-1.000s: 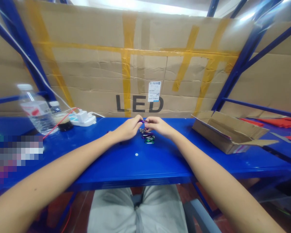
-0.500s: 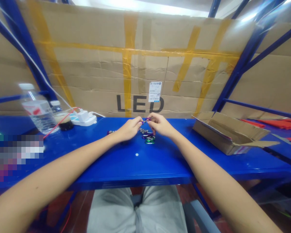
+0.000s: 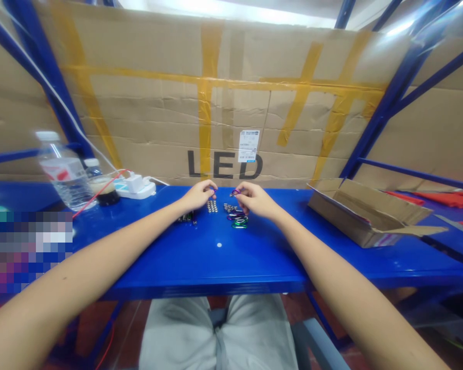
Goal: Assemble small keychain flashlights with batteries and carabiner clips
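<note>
- Green clip (image 3: pixel 239 224), 12 o'clock on tabletop (image 3: pixel 216 267): looks light, stiff, slick; take by the long side.
- Small metal pieces (image 3: pixel 212 206), 12 o'clock: probably light, fiddly; fingertips only.
- Left hand (image 3: pixel 198 197), 11 o'clock: grip pinching a purple piece (image 3: pixel 215 190), mostly hidden.
- Right hand (image 3: pixel 253 196), 12–1 o'clock: grip pinching purple clip (image 3: pixel 235 191); likely rigid, not fragile; hold its bend.
</note>
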A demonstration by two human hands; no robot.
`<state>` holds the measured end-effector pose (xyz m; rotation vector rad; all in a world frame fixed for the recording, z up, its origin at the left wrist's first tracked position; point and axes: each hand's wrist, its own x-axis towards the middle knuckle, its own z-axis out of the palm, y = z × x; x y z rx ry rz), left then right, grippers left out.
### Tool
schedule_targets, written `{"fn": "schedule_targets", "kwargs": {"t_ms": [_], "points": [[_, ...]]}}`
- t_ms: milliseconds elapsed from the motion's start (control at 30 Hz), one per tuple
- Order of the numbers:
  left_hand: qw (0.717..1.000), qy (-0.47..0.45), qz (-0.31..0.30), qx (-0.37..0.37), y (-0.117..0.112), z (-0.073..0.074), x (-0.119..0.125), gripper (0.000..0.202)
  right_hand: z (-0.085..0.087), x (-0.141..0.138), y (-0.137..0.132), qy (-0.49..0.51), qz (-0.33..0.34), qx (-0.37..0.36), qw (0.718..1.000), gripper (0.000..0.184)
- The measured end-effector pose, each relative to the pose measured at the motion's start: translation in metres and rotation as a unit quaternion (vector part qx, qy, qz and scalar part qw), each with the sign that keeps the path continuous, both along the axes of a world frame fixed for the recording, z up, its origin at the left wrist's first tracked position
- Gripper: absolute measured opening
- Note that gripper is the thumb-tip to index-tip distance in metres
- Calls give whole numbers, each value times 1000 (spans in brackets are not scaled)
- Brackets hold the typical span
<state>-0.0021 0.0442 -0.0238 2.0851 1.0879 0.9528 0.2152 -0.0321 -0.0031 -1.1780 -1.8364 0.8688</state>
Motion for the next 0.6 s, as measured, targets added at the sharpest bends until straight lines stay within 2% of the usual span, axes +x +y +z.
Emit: {"fn": "schedule_targets", "kwargs": {"t_ms": [167,367,600], "points": [[985,136,19,103,19,4,-9,18,-1,1,0,-9,6,5,1000,2],[928,347,-86,101,41,18,-7,27,-2,1,1,-6,3,11,1000,3],[887,416,-135,149,52,23,5,31,-5,4,4,-20,9,12,1000,9]]}}
